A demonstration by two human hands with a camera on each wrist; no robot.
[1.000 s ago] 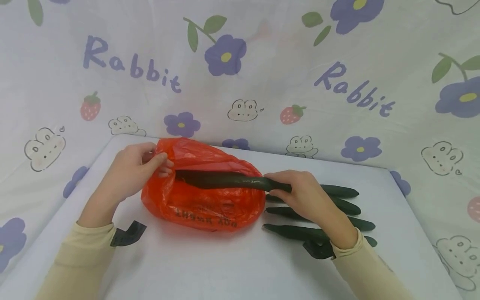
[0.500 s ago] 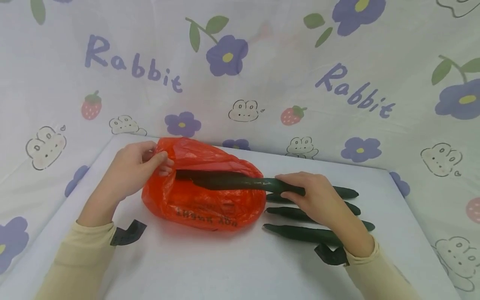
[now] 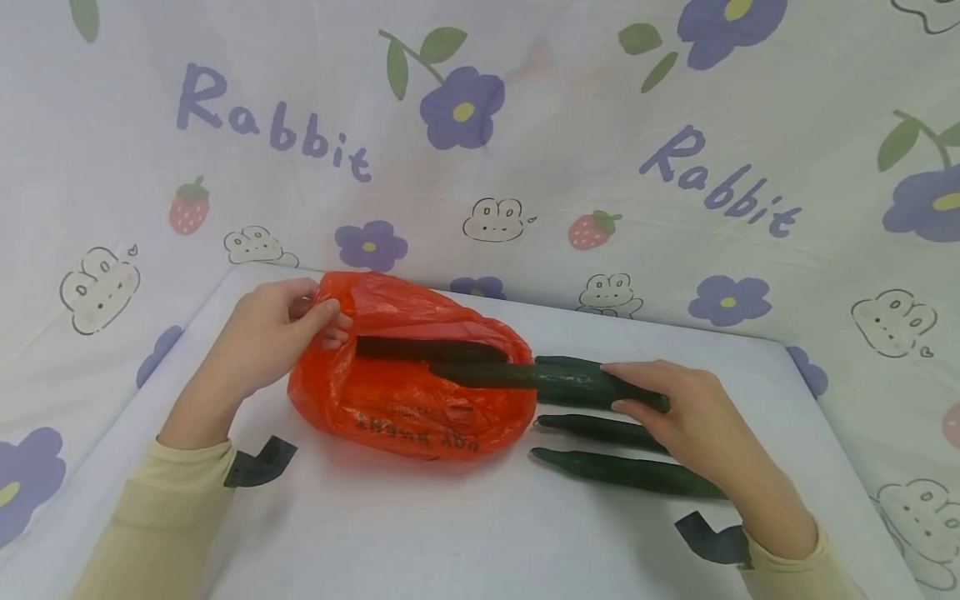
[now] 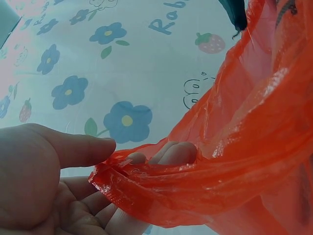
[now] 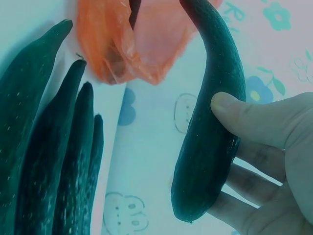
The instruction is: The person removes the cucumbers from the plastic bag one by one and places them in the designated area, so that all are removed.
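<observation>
My left hand (image 3: pixel 273 333) pinches the rim of an orange plastic bag (image 3: pixel 408 400) between thumb and fingers and holds its mouth up; the left wrist view shows the bunched rim (image 4: pixel 146 181) in that pinch. One dark green cucumber (image 3: pixel 431 348) lies inside the bag. My right hand (image 3: pixel 693 412) grips the thick end of a second cucumber (image 3: pixel 540 379), whose tip sits in the bag's mouth. In the right wrist view the thumb presses on that held cucumber (image 5: pixel 210 132).
Three more cucumbers lie on the white table (image 3: pixel 450 533) right of the bag: one behind the held one (image 3: pixel 566 362) and two nearer me (image 3: pixel 600 429) (image 3: pixel 630 471). A printed cloth backdrop (image 3: pixel 525 125) rises behind the table's far edge.
My right hand has moved right and nearer to me with its cucumber, so less of that cucumber lies in the bag. The left hand has kept its pinch on the rim.
</observation>
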